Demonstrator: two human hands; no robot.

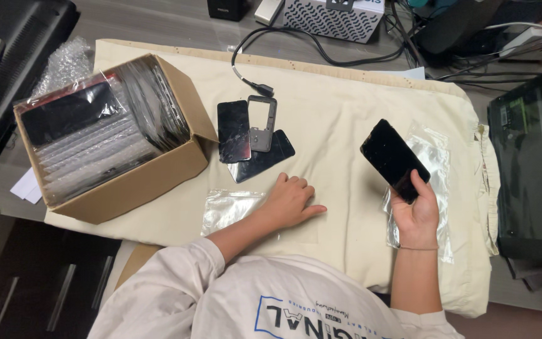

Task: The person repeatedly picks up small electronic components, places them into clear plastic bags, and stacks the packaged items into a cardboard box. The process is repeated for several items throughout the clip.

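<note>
On the cream cloth (346, 107), my right hand (416, 216) clamps a glossy black phone (394, 160); at nine o'clock, my left hand (290, 204) lies flat, fingers spread.

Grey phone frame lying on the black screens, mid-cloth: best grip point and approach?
Pinch the two long side rails of the grey frame from above, near the middle of its length. It lies flat, long axis running away from the person, partly on top of the black screens, and its centre is an open cutout, so the thin rails are the only solid parts. The left hand is nearest, resting flat on the cloth.
</note>
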